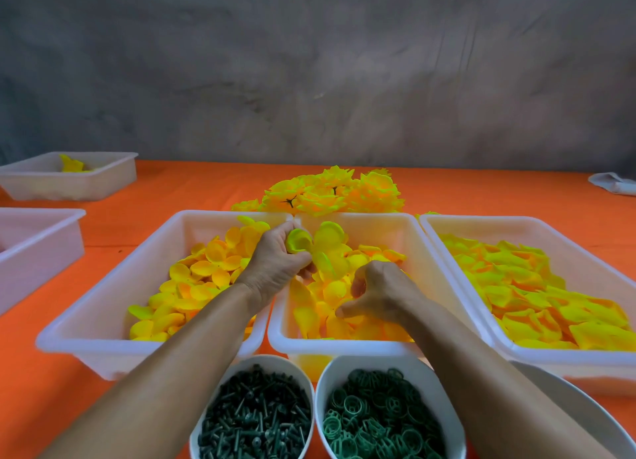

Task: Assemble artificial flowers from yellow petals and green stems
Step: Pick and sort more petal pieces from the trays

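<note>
My left hand [277,260] grips a small cluster of yellow petals [315,247] above the gap between the left and middle trays. My right hand [382,291] reaches down into the middle white tray [344,346], its curled fingers pinching at loose yellow petals [330,291] there. The left tray [103,348] holds small round yellow petals [203,279]. The right tray [537,223] holds larger yellow-orange petals [530,290]. Near me, one white bowl holds dark green stems [256,420] and another holds green rings [375,414].
A pile of finished yellow flowers [334,192] lies on the orange tablecloth behind the trays. Two more white trays [69,176] [38,242] stand at the far left. Another white bowl's rim [568,400] shows at lower right. A white cloth [616,183] lies at the far right.
</note>
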A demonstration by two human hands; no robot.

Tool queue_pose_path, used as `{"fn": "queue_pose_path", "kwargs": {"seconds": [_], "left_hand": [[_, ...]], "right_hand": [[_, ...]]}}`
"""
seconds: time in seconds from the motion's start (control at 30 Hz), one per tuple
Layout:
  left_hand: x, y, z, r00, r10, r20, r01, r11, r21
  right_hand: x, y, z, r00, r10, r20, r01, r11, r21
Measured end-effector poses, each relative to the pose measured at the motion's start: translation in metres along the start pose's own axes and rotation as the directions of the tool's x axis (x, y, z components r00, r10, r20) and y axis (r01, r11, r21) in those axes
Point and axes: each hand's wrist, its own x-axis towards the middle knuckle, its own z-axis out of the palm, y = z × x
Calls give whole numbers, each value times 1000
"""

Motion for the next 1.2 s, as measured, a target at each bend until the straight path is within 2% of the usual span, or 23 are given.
{"fn": "queue_pose_path", "kwargs": {"seconds": [0.07,0.17,0.23,0.3,0.43,0.5,0.8,0.93,1.03,1.2], "left_hand": [[0,1,0,1000,-7,1,7,1000,4],[0,2,1,1000,-21,3,21,1000,-12],[1,1,1,1000,-25,11,26,1000,-16],[1,1,1,999,-22,27,22,1000,-14],[1,-1,1,999,-12,51,13,1000,-13],[2,-3,1,999,-11,39,11,1000,0],[3,8,3,995,-50,89,46,998,52],[4,14,12,986,-57,156,5,948,317],[2,13,17,978,-53,201,-43,895,443],[-5,10,23,953,-38,299,-172,745,645]], "right_hand": [[1,1,-2,1000,-19,16,17,993,118],[3,2,-6,998,33,-60,-10,939,345],[3,5,-7,993,102,-58,-54,840,539],[2,6,-8,989,149,9,-113,709,696],[2,5,-13,980,194,42,-137,508,851],[3,7,-15,975,223,0,-105,462,881],[5,9,-15,939,307,-155,6,437,899],[5,13,-15,901,356,-247,91,402,911],[4,13,-15,873,393,-288,135,375,917],[5,14,-17,835,443,-327,177,346,921]]}}
